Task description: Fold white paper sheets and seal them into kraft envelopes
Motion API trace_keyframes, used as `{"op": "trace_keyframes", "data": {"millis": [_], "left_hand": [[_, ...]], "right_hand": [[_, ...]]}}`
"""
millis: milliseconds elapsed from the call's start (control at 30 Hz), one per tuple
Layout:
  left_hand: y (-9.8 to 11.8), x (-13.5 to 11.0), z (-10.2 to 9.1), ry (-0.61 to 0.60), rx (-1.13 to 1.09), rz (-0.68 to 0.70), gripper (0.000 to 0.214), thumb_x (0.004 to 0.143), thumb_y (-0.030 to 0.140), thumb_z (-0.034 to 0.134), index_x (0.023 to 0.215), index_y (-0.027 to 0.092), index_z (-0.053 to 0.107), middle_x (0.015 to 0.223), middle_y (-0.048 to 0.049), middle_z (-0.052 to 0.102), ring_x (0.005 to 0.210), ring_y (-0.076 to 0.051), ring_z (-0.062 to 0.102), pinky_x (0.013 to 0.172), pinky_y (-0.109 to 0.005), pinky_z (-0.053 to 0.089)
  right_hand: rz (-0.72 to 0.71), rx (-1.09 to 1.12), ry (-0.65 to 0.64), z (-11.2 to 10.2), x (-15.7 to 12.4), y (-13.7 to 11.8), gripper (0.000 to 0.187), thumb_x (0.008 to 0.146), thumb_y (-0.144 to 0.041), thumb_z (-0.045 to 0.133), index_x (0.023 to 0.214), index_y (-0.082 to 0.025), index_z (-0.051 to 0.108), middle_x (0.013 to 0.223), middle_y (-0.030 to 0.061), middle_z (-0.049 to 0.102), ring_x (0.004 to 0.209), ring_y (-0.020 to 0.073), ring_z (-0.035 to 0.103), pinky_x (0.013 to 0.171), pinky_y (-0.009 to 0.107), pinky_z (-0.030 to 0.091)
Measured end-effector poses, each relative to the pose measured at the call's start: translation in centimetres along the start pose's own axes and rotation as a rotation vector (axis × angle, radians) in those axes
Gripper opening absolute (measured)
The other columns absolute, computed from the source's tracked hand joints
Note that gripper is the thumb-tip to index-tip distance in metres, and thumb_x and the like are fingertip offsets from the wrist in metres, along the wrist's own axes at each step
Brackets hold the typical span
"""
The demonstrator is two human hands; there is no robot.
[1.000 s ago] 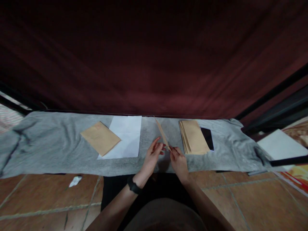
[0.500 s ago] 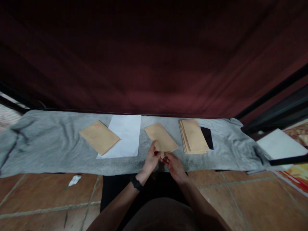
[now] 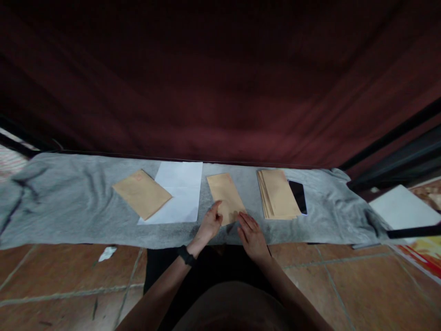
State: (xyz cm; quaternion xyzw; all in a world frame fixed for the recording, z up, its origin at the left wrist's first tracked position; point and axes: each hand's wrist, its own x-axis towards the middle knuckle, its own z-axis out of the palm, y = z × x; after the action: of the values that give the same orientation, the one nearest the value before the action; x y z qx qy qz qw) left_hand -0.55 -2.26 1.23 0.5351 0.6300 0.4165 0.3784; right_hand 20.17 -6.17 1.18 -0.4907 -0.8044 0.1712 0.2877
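A brown paper envelope (image 3: 228,195) lies at a slant on the grey cloth (image 3: 86,230) in front of me, a faint red mark near its far end. My left hand (image 3: 211,223) is at its near left edge, fingers curled in on the edge; their undersides are hidden. At the near right corner, my right hand (image 3: 253,234) rests palm down with its fingers stretched out, fingertips touching the paper. The near end of the envelope lies between the two hands.
To the left, another brown envelope (image 3: 142,195) partly covers white paper sheets (image 3: 184,193). A fanned stack of brown envelopes (image 3: 279,195) lies on the right, beside a dark phone (image 3: 298,197). A dark red curtain (image 3: 220,115) hangs behind. White scrap (image 3: 107,253) lies on the tiled floor.
The envelope has turned to point more toward me, its near end now flat. My hands have moved apart from their meeting at the flap, and the right fingers have straightened.
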Motion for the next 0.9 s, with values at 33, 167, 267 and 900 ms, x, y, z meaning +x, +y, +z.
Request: {"op": "trace_keyframes", "data": {"millis": [33, 167, 267, 900], "left_hand": [[0.2, -0.1, -0.1, -0.008, 0.056, 0.003, 0.054, 0.080, 0.009, 0.059, 0.133, 0.019, 0.064, 0.095, -0.0051, 0.070, 0.083, -0.020, 0.067, 0.088, -0.037, 0.057], [1.2, -1.0, -0.1, 0.025, 0.422, 0.137, 0.051, 0.093, 0.017, 0.051, 0.144, 0.019, 0.055, 0.123, -0.0129, 0.067, 0.110, -0.026, 0.067, 0.100, -0.042, 0.054], [1.9, -1.7, 0.6, -0.037, 0.565, 0.364, 0.045, 0.103, 0.027, 0.044, 0.147, 0.022, 0.053, 0.149, -0.0124, 0.056, 0.141, -0.028, 0.049, 0.117, -0.047, 0.041], [0.6, 5.4, 3.2, -0.221, 0.769, 0.463, 0.051, 0.105, 0.037, 0.037, 0.154, 0.024, 0.046, 0.167, -0.0075, 0.036, 0.158, -0.027, 0.023, 0.129, -0.055, 0.012]], "right_hand": [[-0.059, -0.104, -0.021, 0.1, 0.0, 0.0, 0.047, 0.106, -0.029, 0.042, 0.151, -0.023, 0.052, 0.152, 0.0094, 0.057, 0.143, 0.0249, 0.050, 0.121, 0.049, 0.040], [-0.120, -0.296, -0.056, 0.7, -0.3, 0.2, 0.051, 0.106, -0.029, 0.046, 0.156, -0.020, 0.045, 0.158, 0.0105, 0.048, 0.147, 0.0273, 0.046, 0.124, 0.052, 0.032], [-0.139, -0.314, -0.053, 1.1, -0.6, 0.5, 0.050, 0.105, -0.028, 0.046, 0.155, -0.020, 0.046, 0.158, 0.0112, 0.048, 0.147, 0.0278, 0.046, 0.124, 0.052, 0.032], [-0.116, -0.309, 0.007, 1.7, -0.6, 0.4, 0.049, 0.106, -0.027, 0.045, 0.154, -0.018, 0.048, 0.152, 0.0104, 0.056, 0.144, 0.0269, 0.049, 0.124, 0.051, 0.031]]}}
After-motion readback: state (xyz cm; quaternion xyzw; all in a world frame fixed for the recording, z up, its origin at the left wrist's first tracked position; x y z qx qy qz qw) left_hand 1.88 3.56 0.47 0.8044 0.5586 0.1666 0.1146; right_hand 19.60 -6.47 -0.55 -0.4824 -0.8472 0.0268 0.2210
